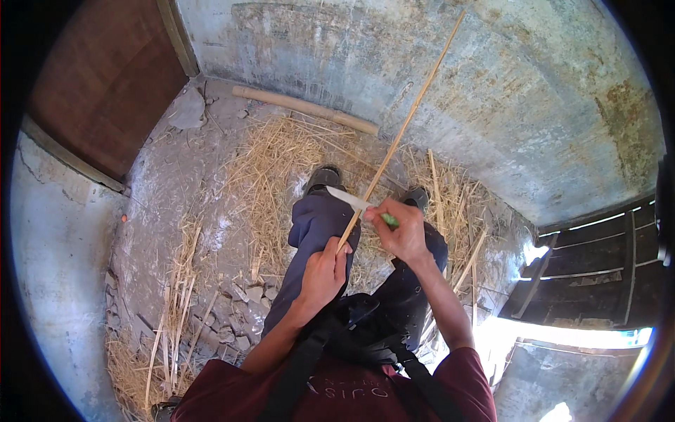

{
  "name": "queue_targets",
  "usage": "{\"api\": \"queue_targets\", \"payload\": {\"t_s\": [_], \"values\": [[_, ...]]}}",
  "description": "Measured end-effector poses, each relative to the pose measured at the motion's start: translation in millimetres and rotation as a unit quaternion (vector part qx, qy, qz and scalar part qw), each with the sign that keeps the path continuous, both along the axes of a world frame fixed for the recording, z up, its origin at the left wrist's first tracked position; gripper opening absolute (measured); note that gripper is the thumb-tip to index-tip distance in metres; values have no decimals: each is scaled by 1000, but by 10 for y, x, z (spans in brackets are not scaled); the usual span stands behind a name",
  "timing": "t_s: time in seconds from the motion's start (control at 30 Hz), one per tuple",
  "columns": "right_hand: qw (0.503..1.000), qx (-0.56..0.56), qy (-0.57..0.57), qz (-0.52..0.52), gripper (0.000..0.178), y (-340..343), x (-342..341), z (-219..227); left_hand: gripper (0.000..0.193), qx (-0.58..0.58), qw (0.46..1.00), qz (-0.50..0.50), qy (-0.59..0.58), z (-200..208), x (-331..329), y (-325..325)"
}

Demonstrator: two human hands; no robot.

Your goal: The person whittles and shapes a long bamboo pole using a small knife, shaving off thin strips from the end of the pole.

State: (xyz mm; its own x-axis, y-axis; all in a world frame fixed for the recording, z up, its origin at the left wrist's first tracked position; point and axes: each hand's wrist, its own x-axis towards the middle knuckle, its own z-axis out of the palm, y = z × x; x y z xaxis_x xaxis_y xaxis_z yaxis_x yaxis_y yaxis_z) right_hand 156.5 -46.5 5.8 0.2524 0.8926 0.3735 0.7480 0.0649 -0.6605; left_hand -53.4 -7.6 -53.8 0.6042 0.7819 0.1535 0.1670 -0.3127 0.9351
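Observation:
A long, thin bamboo strip (401, 133) runs from my lap up and to the right, its far end in front of the wall. My left hand (324, 276) is closed around its near end, above my left thigh. In my right hand (403, 231) is a knife (348, 199) with a green handle, the fingers wrapped round it. The pale blade points left and crosses the strip just beyond my left hand. The blade and the strip appear to touch. My right fingers are close beside the strip; whether they also press on it I cannot tell.
Straw-like shavings (278, 158) cover the floor around my shoes. A bamboo pole (306, 110) lies along the base of the stained wall (302, 49). Split strips (172, 316) and broken rubble (228, 327) lie to the left. A brown door panel (105, 77) stands far left.

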Motion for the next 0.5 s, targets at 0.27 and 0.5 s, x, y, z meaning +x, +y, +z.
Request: {"api": "queue_targets", "payload": {"t_s": [0.27,0.5], "values": [[998,32,-58,-13,14,20,-27,102,8,14,1000,9,-1,12,5,15],[998,46,-48,10,11,-44,60,15,8,21,1000,6,0,-8,34,-26]]}}
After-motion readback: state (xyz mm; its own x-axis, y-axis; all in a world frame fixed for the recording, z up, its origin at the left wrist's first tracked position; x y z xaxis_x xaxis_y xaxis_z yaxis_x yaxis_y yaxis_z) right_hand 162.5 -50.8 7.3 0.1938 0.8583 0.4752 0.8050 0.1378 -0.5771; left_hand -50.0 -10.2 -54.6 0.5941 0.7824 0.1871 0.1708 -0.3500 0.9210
